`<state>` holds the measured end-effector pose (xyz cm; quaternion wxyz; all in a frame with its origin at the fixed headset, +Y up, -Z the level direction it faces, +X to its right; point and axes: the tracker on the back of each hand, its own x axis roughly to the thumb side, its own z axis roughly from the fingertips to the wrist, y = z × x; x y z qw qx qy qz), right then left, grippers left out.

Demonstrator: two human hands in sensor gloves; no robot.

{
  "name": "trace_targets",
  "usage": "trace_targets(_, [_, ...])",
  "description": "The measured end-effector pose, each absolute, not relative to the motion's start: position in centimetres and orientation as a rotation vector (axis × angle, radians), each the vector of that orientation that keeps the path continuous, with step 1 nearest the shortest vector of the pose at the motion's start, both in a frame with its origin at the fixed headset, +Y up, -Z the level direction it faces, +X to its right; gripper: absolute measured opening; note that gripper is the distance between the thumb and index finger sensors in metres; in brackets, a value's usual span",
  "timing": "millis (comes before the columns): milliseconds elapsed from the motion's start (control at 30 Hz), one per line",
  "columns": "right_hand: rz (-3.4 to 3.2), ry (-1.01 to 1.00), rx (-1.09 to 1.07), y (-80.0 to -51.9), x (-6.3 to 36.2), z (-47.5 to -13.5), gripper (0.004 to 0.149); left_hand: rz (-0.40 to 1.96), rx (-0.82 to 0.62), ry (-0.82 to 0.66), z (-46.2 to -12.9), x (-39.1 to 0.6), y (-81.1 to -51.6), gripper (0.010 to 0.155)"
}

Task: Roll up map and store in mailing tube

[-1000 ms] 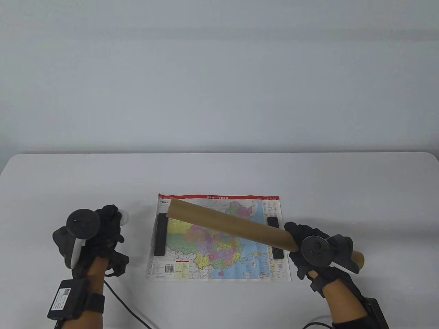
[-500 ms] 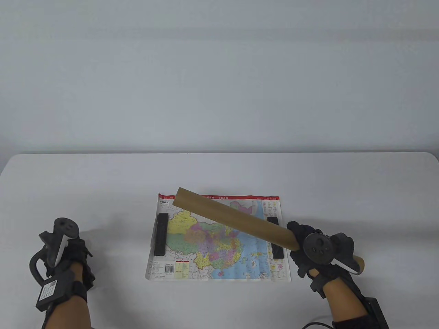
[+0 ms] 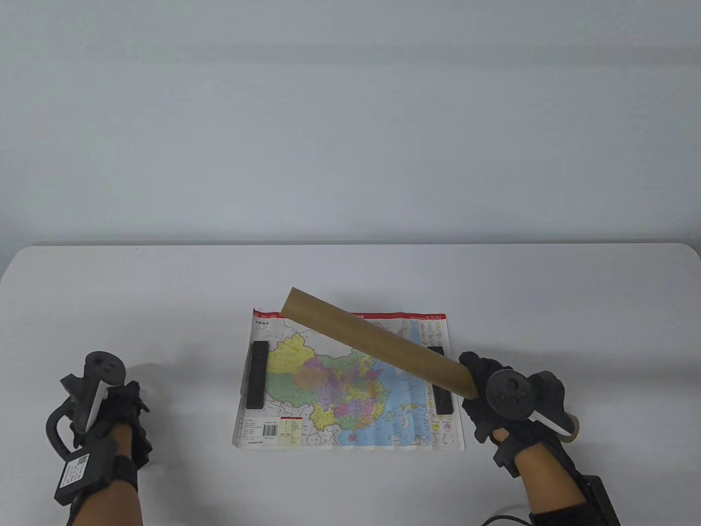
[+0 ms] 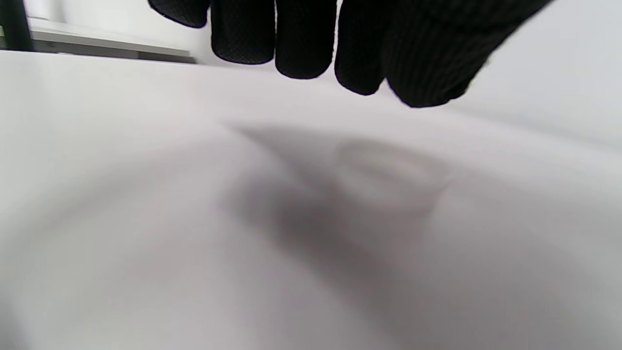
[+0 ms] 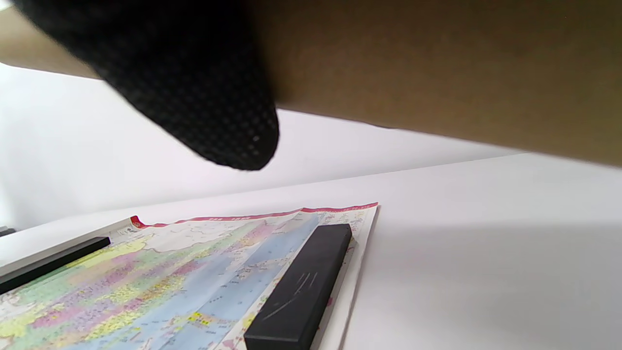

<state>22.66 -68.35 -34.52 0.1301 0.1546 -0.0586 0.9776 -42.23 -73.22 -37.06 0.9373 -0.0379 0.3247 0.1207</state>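
The colourful map point(image 3: 339, 383) lies flat on the white table point(image 3: 164, 285); it also shows in the right wrist view point(image 5: 170, 272). My right hand point(image 3: 482, 394) grips the brown mailing tube point(image 3: 372, 342) near its right end. The tube slants up and to the left over the map, clear of it, and fills the top of the right wrist view point(image 5: 437, 73). My left hand point(image 3: 128, 400) is low at the table's left with nothing in it. Its fingers point(image 4: 301, 39) hang over a blurred pale round shape point(image 4: 388, 180) on the table.
Two black bar weights sit on the map, one on the left edge point(image 3: 257, 375) and one on the right edge point(image 3: 441, 402), partly hidden by the tube. The right weight shows close in the right wrist view point(image 5: 303, 291). A cable trails at the front.
My left hand, which held a small white round object a second ago, has moved left and down and no longer holds it. The tube's far end has swung farther back.
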Motion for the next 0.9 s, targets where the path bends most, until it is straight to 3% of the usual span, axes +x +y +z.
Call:
trace_targets(200, [2.833,-0.185,0.432,-68.3,22.8,-34.6,0.081,0.502,0.134,0.376,-37.1,-37.3,-66.5,0.058])
trace_targets(400, [2.802,-0.200,0.401,-68.3,23.2,-34.6,0.081,0.795,0.168,-0.001,-36.7,-30.8,-62.7,0.064])
trace_targets(600, [2.760,-0.205,0.380,-68.3,23.7,-34.7,0.082,1.068,0.097,-0.291,-35.9,-26.0,-63.4,0.070])
trace_targets(733, [2.765,-0.214,0.377,-68.3,23.8,-34.7,0.082,1.185,-0.031,-0.493,-35.7,-24.4,-65.3,0.077])
trace_targets(900, [2.754,-0.211,0.368,-68.5,23.8,-34.8,0.082,1.243,-0.185,-0.581,-35.5,-23.8,-67.9,0.085])
